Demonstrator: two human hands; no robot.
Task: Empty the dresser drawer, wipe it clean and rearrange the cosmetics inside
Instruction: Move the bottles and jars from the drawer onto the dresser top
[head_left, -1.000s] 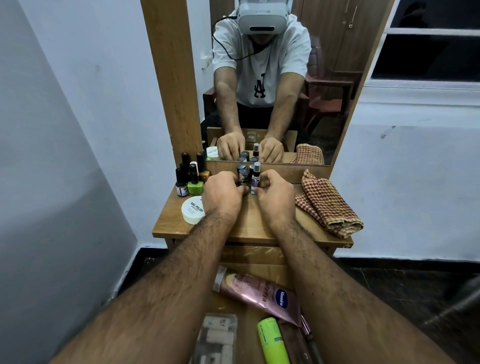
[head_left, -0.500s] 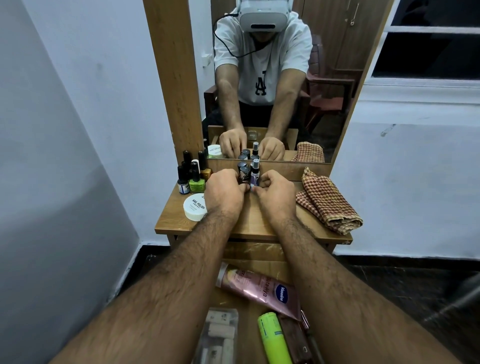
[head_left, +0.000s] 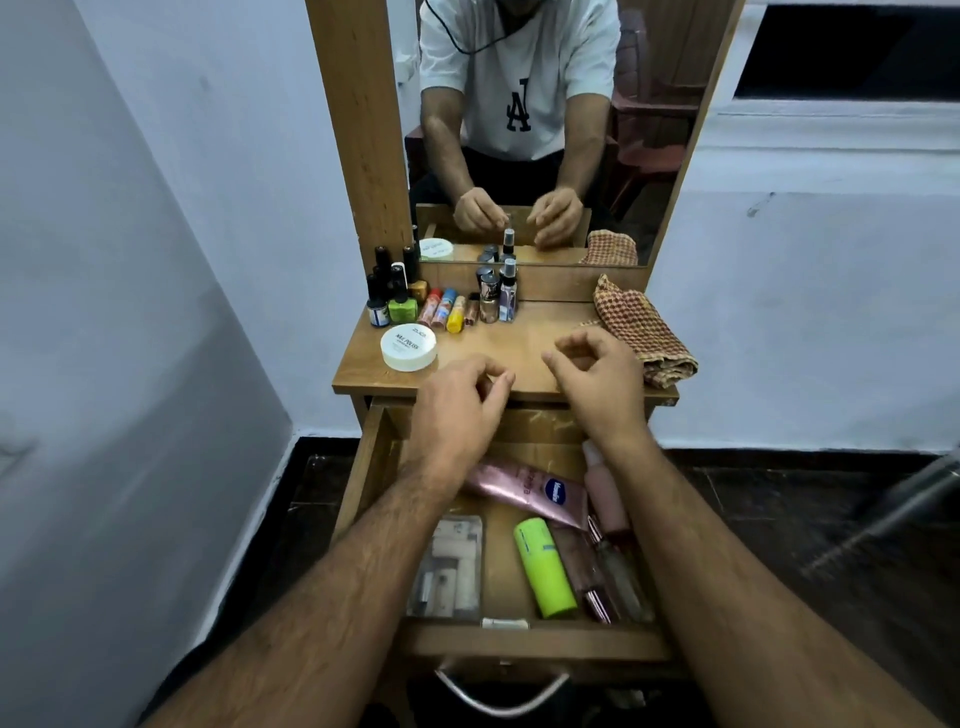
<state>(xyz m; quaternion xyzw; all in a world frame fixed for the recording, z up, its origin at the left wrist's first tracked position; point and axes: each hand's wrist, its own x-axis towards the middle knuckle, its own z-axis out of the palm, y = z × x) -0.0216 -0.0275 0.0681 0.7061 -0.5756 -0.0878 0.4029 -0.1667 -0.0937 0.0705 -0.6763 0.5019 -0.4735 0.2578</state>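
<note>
The wooden drawer (head_left: 535, 642) is pulled out below the dresser top (head_left: 524, 343). In it lie a pink Vaseline tube (head_left: 524, 486), a lime-green bottle (head_left: 543, 566), a pink bottle (head_left: 605, 493), a clear pouch (head_left: 449, 566) and slim glass vials (head_left: 610, 577). On the top stand several nail polish bottles (head_left: 397, 293), small coloured tubes (head_left: 447, 309), a small spray bottle (head_left: 508, 291) and a white round tin (head_left: 409, 347). My left hand (head_left: 457, 410) and my right hand (head_left: 597, 379) hover over the top's front edge, fingers loosely curled, holding nothing.
A folded red-checked cloth (head_left: 641, 330) lies at the right of the dresser top. A mirror (head_left: 545, 130) rises behind it in a wooden frame. White walls stand close on the left and right. The drawer's metal handle (head_left: 501, 693) points at me above a dark floor.
Both hands let go of the small bottles by the mirror and drew back toward me to the top's front edge. The view tilted down, showing more of the drawer.
</note>
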